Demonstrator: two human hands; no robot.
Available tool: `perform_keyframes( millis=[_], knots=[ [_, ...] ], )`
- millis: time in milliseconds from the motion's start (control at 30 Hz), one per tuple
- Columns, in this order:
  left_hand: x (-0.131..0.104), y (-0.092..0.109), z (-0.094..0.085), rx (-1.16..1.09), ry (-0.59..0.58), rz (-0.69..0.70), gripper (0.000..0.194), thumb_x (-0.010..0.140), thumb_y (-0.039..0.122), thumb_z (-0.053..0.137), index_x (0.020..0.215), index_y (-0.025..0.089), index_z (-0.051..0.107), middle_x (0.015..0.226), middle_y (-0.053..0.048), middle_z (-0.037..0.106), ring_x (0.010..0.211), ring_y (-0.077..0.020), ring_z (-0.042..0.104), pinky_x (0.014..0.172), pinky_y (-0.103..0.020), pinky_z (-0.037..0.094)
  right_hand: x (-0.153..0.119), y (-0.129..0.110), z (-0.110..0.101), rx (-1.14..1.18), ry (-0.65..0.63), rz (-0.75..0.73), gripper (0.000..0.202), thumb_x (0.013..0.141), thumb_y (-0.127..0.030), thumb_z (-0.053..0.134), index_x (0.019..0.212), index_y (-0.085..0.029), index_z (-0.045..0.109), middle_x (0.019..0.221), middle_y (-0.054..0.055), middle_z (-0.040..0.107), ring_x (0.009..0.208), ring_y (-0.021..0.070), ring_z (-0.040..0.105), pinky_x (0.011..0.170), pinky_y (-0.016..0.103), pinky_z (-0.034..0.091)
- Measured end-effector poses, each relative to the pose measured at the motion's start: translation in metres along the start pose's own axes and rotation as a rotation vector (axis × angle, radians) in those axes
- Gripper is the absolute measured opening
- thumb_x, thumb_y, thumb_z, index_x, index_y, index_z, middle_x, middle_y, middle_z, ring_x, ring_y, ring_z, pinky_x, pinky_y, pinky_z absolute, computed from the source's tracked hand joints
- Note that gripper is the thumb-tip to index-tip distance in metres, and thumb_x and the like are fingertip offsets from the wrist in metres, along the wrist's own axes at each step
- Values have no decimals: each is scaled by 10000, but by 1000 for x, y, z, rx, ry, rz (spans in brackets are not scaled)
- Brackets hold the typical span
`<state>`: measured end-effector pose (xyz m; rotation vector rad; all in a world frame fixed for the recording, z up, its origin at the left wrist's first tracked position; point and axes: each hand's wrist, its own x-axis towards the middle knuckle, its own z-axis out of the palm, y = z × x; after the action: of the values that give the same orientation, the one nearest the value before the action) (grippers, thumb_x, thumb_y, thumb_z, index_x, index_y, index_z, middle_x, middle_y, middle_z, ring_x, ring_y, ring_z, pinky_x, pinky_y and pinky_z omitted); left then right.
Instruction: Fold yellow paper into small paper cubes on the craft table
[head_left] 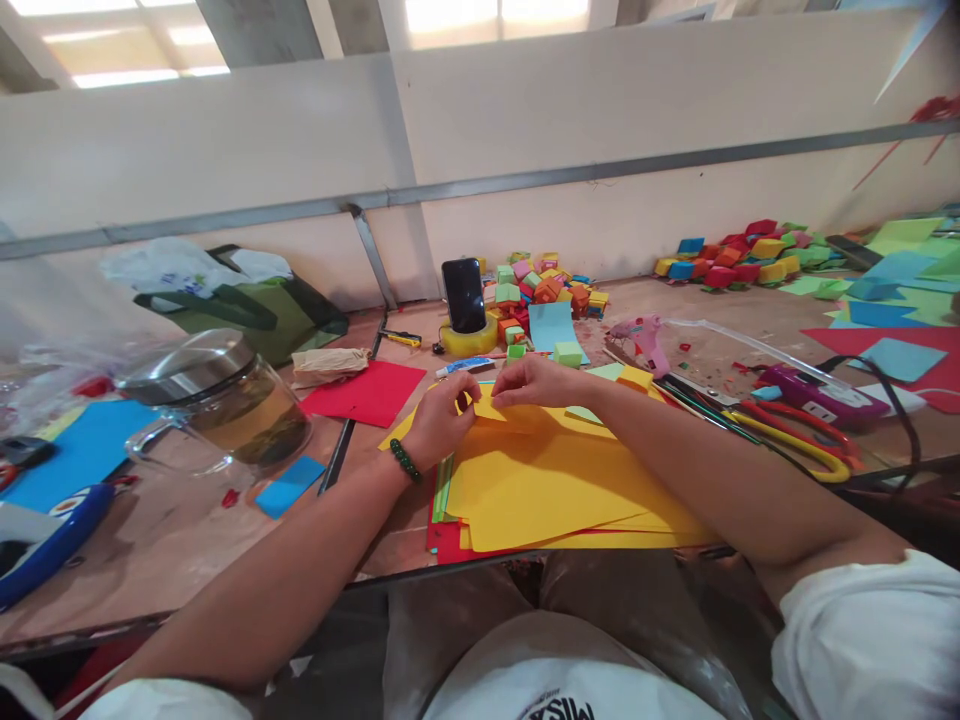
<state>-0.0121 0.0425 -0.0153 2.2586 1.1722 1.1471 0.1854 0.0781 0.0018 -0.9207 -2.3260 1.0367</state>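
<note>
A small yellow paper piece (486, 406) is held between my two hands, above a stack of yellow sheets (555, 490) at the table's front edge. My left hand (444, 418), with a dark green bead bracelet at the wrist, pinches the piece's left side with thumb and forefinger. On its right side, the fingers of my right hand (534, 382) are closed on the same piece. Green and red sheets show under the stack's left edge. Just behind my hands sit small green paper cubes (568, 353).
A glass teapot (240, 400) stands at the left, near a green bag (277, 310). Behind are a phone (464, 295) on a yellow roll and piles of paper cubes (731, 257). Rightward lie a pink glue gun (646, 340), scissors (802, 440) and a purple power strip (821, 395).
</note>
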Motion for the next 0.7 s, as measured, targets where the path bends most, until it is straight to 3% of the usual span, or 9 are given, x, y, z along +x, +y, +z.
perform_keyframes(
  millis=[133,233,300,400,567,700],
  knots=[
    [-1,2,-1,-40,24,-30,223,634,73,496,804,184,589,736,14,593,621,-106,496,557,-211,401,1,-1,3,-79,91,-10,293,745,-390,542,693,-120,645,580,-23,490,545,84,392,510,217,292],
    [1,1,-4,-153,-51,-105,333,608,109,506,892,175,667,819,-26,667,735,-144,567,633,-237,449,0,-5,5,-164,174,-42,242,749,-330,530,644,-133,623,566,-27,481,535,81,400,514,212,289],
    [3,0,-6,-234,-86,-167,290,633,158,525,860,171,704,821,-42,695,770,-175,590,659,-263,464,-2,-10,7,-222,231,-70,217,745,-296,536,616,-138,613,560,-23,498,536,82,411,521,211,289],
    [5,-1,-6,-260,-46,-163,158,694,283,597,706,186,721,707,-35,695,722,-195,591,663,-294,468,-5,-18,11,-277,300,-93,182,731,-259,556,607,-141,619,574,-6,547,554,90,441,531,215,291],
    [4,4,-5,-228,-13,-53,216,741,355,630,618,195,707,676,-31,680,688,-185,584,701,-310,471,-4,-21,13,-121,317,-115,188,706,-260,544,592,-136,626,532,-23,502,531,81,409,518,216,293],
    [3,7,-5,-256,13,-49,250,760,365,611,605,186,689,644,-24,644,666,-172,553,692,-306,456,-3,-16,7,45,271,-23,217,667,-298,559,635,-115,670,506,-42,462,487,64,350,474,217,261]
  ],
)
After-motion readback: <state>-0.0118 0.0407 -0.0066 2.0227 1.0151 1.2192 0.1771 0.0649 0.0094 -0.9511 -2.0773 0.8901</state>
